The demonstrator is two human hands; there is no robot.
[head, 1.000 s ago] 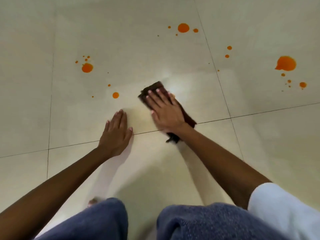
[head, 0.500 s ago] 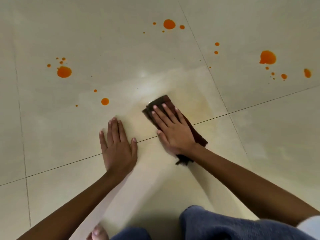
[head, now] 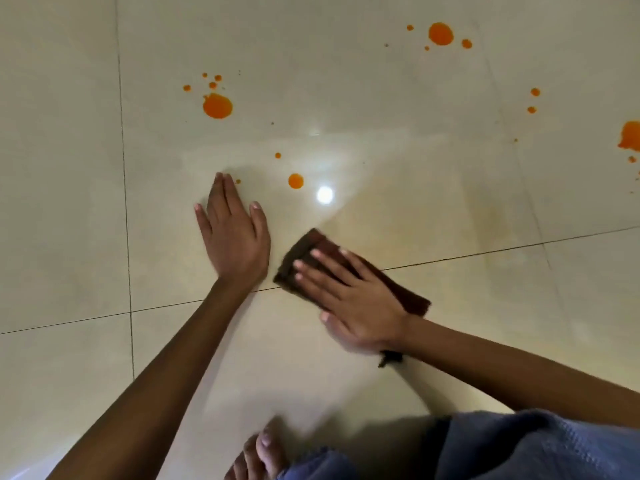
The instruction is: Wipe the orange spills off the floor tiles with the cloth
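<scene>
risk: possibly saturated brown folded cloth [head: 410, 297] smears round orange drop [head: 295, 181] above centre; right hand [head: 349, 301] flat atop it, left hand [head: 235, 237] flat, empty.

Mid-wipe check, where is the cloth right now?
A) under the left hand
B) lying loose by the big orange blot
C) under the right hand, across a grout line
C: the right hand presses flat on the brown cloth, which crosses the grout line; the left hand rests on bare tile.
</scene>
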